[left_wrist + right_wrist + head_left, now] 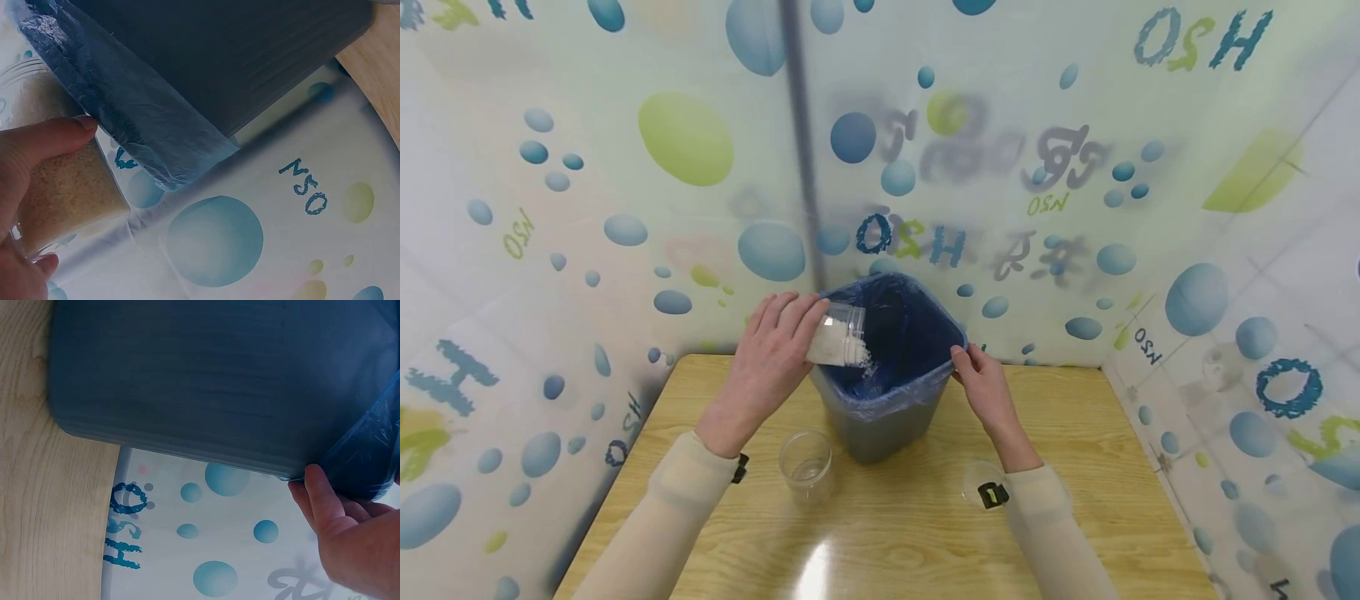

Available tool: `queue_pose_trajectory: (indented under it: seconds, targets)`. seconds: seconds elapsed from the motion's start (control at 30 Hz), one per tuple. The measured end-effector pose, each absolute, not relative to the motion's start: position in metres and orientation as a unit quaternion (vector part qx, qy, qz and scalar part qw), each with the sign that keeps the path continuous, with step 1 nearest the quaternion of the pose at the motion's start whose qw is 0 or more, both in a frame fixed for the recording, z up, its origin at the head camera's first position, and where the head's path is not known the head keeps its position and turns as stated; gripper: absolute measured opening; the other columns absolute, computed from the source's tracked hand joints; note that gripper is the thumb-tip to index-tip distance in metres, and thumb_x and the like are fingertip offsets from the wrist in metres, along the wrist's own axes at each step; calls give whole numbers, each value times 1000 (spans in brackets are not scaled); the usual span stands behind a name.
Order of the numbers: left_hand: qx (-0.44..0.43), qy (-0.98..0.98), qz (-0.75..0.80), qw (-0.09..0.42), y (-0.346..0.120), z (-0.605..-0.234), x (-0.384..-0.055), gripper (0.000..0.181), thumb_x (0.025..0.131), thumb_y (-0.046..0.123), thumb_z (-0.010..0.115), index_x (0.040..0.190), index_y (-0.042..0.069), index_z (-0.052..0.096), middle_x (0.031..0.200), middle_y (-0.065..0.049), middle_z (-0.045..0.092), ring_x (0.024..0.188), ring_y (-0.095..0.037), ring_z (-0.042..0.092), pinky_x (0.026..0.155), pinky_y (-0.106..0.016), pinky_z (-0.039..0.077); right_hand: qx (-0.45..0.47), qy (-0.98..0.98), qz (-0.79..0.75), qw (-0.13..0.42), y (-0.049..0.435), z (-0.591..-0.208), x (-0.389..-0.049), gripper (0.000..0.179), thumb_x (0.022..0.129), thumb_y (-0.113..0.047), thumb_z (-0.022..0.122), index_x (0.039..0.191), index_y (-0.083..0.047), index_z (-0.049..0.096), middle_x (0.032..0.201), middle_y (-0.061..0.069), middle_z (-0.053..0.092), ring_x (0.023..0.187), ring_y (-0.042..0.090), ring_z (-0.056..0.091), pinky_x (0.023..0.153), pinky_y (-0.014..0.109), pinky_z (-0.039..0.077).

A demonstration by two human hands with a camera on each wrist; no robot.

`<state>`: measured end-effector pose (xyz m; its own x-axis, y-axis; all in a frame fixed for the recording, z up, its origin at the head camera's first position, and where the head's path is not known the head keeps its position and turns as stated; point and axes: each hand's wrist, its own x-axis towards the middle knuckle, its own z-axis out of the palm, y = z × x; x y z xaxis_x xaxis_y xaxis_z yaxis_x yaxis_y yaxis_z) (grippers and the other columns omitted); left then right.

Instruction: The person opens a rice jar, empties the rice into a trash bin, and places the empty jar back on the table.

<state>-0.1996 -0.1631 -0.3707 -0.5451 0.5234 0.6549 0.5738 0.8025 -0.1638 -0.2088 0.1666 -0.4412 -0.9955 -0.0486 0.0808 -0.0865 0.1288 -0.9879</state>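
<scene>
My left hand [775,337] grips a clear jar [837,336] tipped on its side, its mouth over the trash bin [883,433]. White grains [78,187] fill much of the jar, and some spill from its mouth into the bin. A blue plastic liner [917,379] covers the inside of the grey bin and folds over its rim. At the bin's right corner my right hand [985,387] holds the rim and liner, thumb on top. In the right wrist view, the fingers [322,497] lie against the outside of the bin and liner.
A clear open container [806,471] stands on the wooden table [895,542], left of the bin. Near the right wrist lies a clear round lid [973,483]. Behind the table hangs a sheet [775,150] patterned with blue and green bubbles.
</scene>
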Motion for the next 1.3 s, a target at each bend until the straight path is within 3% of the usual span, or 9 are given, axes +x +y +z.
queue_pose_trajectory:
  seconds: [0.37, 0.57, 1.3]
  targets:
    - [-310, -880, -54, 357, -163, -369, -198, 92, 63, 4, 97, 144, 5, 52, 140, -26, 50, 129, -47, 46, 114, -61, 35, 48, -756, 652, 23, 167, -442, -208, 56, 110, -34, 49, 149, 7, 48, 148, 25, 53, 136, 34, 53, 106, 41, 49]
    - [-310, -878, -46, 361, -163, -369, -198, 91, 66, 5, 96, 146, 7, 53, 141, -23, 51, 131, -44, 46, 115, -60, 35, 48, -754, 655, 23, 168, -443, -208, 57, 110, -34, 50, 149, 7, 48, 148, 25, 53, 137, 35, 53, 106, 46, 48]
    - [-328, -873, -36, 359, -162, -368, -199, 92, 67, -1, 94, 147, 5, 52, 144, -23, 50, 137, -43, 43, 118, -56, 33, 43, -753, 656, 22, 167, -443, -207, 56, 110, -34, 50, 149, 6, 47, 147, 25, 53, 138, 35, 52, 105, 45, 49]
